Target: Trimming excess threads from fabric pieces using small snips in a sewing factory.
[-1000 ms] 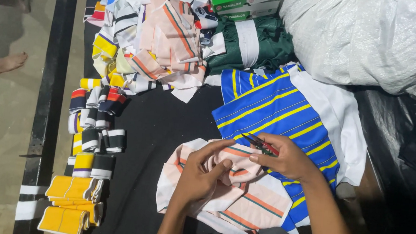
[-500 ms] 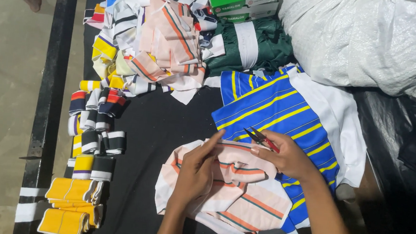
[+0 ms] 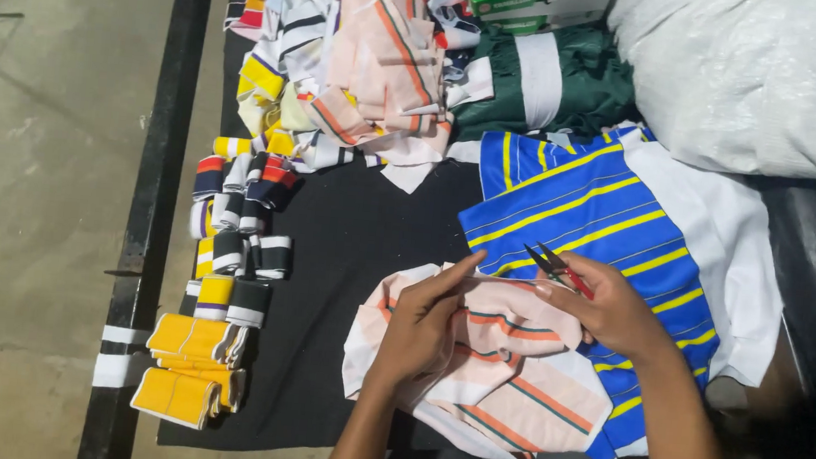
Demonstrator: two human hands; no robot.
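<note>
Left hand: the left hand (image 3: pixel 419 329) lies flat on the pink striped cloth (image 3: pixel 503 385), fingers stretched out and close together, the forefinger pointing toward the far right; it grips nothing, only presses on the fabric.
Right hand: the right hand (image 3: pixel 607 311) is curled shut around small red-handled snips (image 3: pixel 557 267), whose dark blades stick out to the far left.
Pink striped cloth: crumpled on the black table cover (image 3: pixel 357 245), near the table's front edge, under both hands.
Blue cloth: a blue and yellow striped cloth (image 3: pixel 586 216) lies just right of the pink one, partly under it.
Far side: a heap of mixed fabric scraps (image 3: pixel 363 68), a green garment (image 3: pixel 549 84), a white sack (image 3: pixel 756 73).
Left edge: rolled bands (image 3: pixel 242 215) and yellow folded pieces (image 3: pixel 189 368).
</note>
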